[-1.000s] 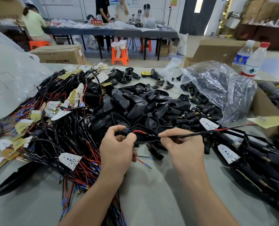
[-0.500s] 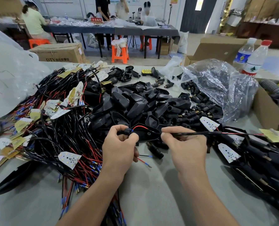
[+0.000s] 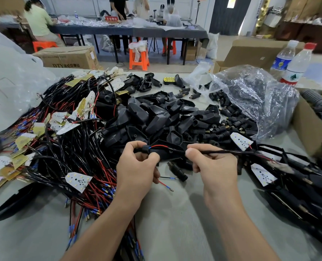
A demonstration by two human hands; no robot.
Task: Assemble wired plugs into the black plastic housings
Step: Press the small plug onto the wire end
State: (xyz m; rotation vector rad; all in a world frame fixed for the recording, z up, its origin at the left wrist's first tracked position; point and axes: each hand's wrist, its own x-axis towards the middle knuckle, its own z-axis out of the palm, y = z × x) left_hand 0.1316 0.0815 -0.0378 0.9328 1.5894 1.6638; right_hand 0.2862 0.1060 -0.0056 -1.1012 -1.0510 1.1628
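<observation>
black plastic housing [image 3: 168,155] between the hands, just before the parts pile [image 3: 156,117]: left hand [image 3: 137,168] pinches the plug [image 3: 145,149] at its end, right hand [image 3: 215,166] pinches the cable [image 3: 222,152]; step judged as threading, next likely drawing slack through until the plug seats.

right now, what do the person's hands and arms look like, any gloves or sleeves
No gloves: the left hand and right hand are bare, with no rings that show. The left forearm and right forearm are bare too; no sleeve, watch or wristband reaches into view.
</observation>
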